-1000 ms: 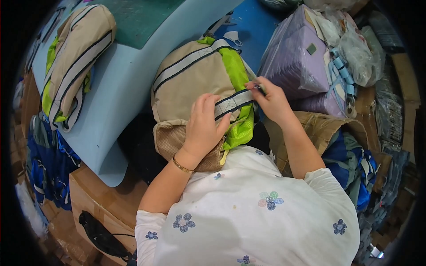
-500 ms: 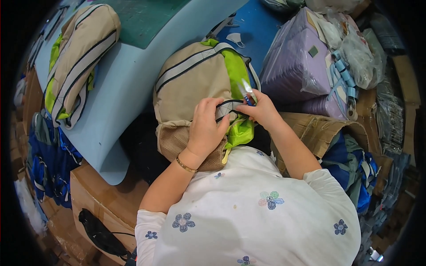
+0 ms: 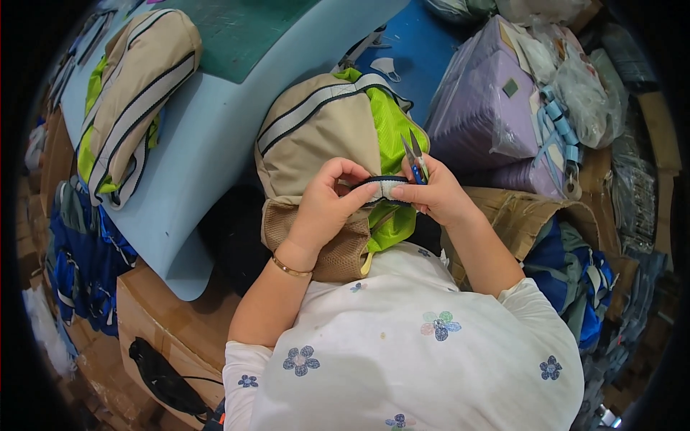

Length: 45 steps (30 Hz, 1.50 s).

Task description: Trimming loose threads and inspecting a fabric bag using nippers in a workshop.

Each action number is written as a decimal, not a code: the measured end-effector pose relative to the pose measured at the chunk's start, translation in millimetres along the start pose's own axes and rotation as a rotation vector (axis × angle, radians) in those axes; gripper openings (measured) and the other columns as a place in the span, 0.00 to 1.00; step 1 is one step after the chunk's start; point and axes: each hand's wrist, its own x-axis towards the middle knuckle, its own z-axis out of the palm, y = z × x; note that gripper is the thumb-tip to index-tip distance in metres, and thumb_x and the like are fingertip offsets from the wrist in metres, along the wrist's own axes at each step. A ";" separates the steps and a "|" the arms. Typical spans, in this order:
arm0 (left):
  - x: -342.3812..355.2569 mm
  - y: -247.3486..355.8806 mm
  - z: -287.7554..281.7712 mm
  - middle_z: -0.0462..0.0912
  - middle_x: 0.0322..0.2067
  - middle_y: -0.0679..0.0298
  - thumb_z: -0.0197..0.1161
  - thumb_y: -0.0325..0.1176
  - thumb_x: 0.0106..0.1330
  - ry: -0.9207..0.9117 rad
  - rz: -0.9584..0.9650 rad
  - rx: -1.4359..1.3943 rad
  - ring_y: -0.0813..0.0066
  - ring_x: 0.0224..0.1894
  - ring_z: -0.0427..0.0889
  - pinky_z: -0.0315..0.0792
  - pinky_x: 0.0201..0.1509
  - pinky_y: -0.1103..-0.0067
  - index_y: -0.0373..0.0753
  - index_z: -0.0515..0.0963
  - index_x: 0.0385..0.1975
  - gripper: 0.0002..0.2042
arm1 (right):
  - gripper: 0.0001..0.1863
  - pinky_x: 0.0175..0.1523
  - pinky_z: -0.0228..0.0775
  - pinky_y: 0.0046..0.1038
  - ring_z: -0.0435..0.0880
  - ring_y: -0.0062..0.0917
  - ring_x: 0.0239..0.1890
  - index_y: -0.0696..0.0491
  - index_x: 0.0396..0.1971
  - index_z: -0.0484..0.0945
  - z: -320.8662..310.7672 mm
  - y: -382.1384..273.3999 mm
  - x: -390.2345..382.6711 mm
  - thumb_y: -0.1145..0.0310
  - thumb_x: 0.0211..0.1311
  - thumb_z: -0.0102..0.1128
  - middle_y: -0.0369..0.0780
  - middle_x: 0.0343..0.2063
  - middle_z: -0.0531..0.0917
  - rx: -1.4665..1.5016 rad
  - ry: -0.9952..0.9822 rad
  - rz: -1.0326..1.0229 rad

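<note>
A second beige fabric backpack with grey stripes and lime-green lining (image 3: pixel 129 93) lies along the left edge of the pale blue work table (image 3: pixel 215 129). Below that edge, blue bags (image 3: pixel 86 266) are heaped beside brown cardboard boxes (image 3: pixel 154 316). At the table's near edge, against the person's lap, rests the beige backpack with lime-green panel and tan mesh pocket (image 3: pixel 323 136). The left hand (image 3: pixel 327 205) curls closed, thumb and fingers pinching the grey webbing strap with dark edging (image 3: pixel 381 188) against the pack. The right hand (image 3: pixel 435 197) pinches the same strap's other end and grips small blue-handled thread snips (image 3: pixel 415 159), blades pointing up over the green panel. Further right, lilac bags in clear plastic wrap (image 3: pixel 489 115) are stacked on the blue surface.
</note>
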 end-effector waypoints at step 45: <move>-33.6 25.9 -14.9 0.75 0.46 0.60 0.66 0.35 0.52 0.159 0.565 1.283 0.60 0.52 0.70 0.59 0.59 0.65 0.41 0.75 0.48 0.22 | 0.15 0.15 0.49 0.10 0.62 0.03 0.11 0.44 0.27 0.65 -42.4 -14.3 19.9 0.76 0.54 0.65 0.24 0.18 0.70 0.437 0.118 0.019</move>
